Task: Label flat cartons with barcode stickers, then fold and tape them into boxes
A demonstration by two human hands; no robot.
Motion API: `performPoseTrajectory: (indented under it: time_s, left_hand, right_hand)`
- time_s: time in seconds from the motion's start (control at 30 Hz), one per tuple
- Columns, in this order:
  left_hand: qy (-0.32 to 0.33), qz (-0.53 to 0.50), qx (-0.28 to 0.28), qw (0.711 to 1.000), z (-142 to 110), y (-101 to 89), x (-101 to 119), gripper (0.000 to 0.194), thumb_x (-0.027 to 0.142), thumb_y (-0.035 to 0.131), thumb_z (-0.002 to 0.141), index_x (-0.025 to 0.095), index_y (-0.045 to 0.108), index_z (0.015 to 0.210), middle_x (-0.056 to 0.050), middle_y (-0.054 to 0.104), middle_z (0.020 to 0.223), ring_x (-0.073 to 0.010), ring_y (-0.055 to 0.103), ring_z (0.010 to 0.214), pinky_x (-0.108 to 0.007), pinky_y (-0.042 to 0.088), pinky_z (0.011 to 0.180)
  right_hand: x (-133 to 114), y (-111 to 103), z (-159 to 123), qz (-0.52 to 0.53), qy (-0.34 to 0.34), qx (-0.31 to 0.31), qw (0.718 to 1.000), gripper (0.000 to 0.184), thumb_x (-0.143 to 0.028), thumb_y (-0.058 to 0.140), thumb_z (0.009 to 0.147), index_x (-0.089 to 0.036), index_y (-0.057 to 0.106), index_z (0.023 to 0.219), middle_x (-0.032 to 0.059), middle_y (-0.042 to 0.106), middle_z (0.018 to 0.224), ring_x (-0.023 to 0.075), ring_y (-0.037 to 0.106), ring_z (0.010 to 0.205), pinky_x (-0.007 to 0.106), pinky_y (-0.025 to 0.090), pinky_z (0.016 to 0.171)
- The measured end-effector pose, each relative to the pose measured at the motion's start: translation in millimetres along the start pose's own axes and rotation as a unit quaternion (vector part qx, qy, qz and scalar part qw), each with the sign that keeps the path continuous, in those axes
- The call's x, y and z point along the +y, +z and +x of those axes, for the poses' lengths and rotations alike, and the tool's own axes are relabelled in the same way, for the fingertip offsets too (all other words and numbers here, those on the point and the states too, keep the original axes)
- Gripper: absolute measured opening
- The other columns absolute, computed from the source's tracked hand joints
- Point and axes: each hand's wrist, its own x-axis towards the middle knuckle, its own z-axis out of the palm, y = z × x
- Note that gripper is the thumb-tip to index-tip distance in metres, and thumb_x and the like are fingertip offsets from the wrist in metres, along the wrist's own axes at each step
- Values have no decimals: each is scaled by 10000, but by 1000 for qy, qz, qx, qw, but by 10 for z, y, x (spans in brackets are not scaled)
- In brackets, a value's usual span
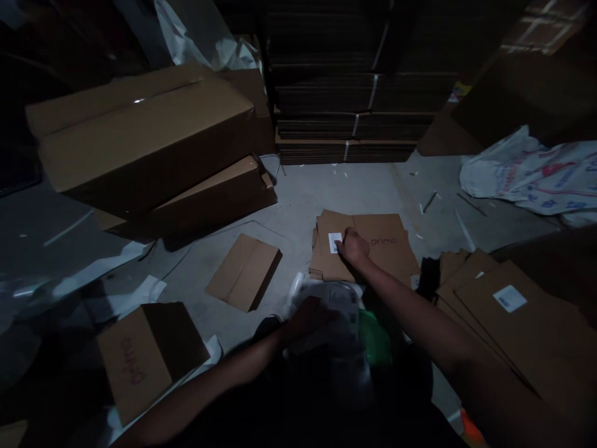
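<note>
Wht label (334,243) on brn ctn (385,226) at R hand (355,248); L hand (310,314) nearer; grips unclear

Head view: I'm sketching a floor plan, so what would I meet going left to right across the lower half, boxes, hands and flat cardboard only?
Printed box → small plain box → left hand → right hand → labelled cardboard stack at far right.
</note>
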Motion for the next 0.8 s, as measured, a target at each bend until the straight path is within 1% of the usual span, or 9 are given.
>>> performPoseTrajectory:
  time_s: [0.13,0.2,0.3,0.4,0.5,0.57,0.63,0.73,0.8]
  left_hand:
    - [16,36,21,999,51,-88,67,382,387,790,803,173,752,1117,-110,773,1120,-334,701,1032,-408,543,877]
    - [25,22,41,999,101,-111,54,563,388,807,788,200,670,1301,-123,733,1259,-340,671,1153,-429,534,962]
    - [3,-1,23,1000,207,-103,-11,685,388,838,742,192,618,1361,-131,752,1201,-343,686,1117,-434,549,922]
    - [-26,-3,11,1000,312,-90,-84,539,400,849,709,184,699,1180,-109,784,1068,-333,709,1008,-402,552,844]
    - [-49,-18,8,999,366,-116,-123,382,432,831,710,161,729,959,-101,785,941,-304,708,886,-379,552,760]
    - [-53,-35,-8,998,355,-131,-103,379,465,817,713,132,728,870,-108,775,888,-290,699,822,-387,558,733]
    - [-35,-48,-27,998,300,-108,-34,418,475,811,727,114,737,924,-113,774,920,-283,697,827,-404,571,762]
    - [7,-33,-45,998,150,6,135,436,455,808,767,133,736,1053,-109,777,994,-273,697,868,-406,574,807]
    - [28,6,-72,997,32,104,242,345,469,761,823,149,751,952,-100,774,913,-262,684,812,-382,565,742]
  right_hand:
    - [556,-425,-117,-172,-7,33,985,662,-535,667,895,-106,511,1374,283,593,1341,409,544,1303,499,399,1086]
    - [963,-654,-219,-214,45,45,975,701,-551,612,924,-76,466,1419,311,562,1364,422,533,1320,508,390,1098]
    - [1450,-899,-364,-168,167,23,971,838,-584,631,887,-53,395,1491,317,578,1338,429,596,1249,519,451,1038]
    - [1635,-1002,-435,-125,201,23,971,895,-576,667,834,-75,384,1519,288,597,1335,404,616,1223,496,488,1007]
    - [1557,-1118,-446,24,169,156,973,847,-481,706,775,-96,435,1479,213,628,1281,330,630,1169,425,513,974]
    - [1401,-1318,-451,215,149,247,933,642,-447,742,715,-117,596,1246,97,664,999,254,657,919,366,547,825]
    - [1176,-1656,-483,359,109,303,876,342,-431,759,699,-183,607,879,-30,509,711,163,549,666,308,514,669]
    - [733,-2277,-652,399,-25,438,805,387,-403,726,793,-254,400,647,-85,272,627,107,380,562,274,452,600]
    - [407,-2534,-856,327,-116,527,776,381,-407,710,862,-243,447,640,-68,307,647,118,427,610,301,489,694]
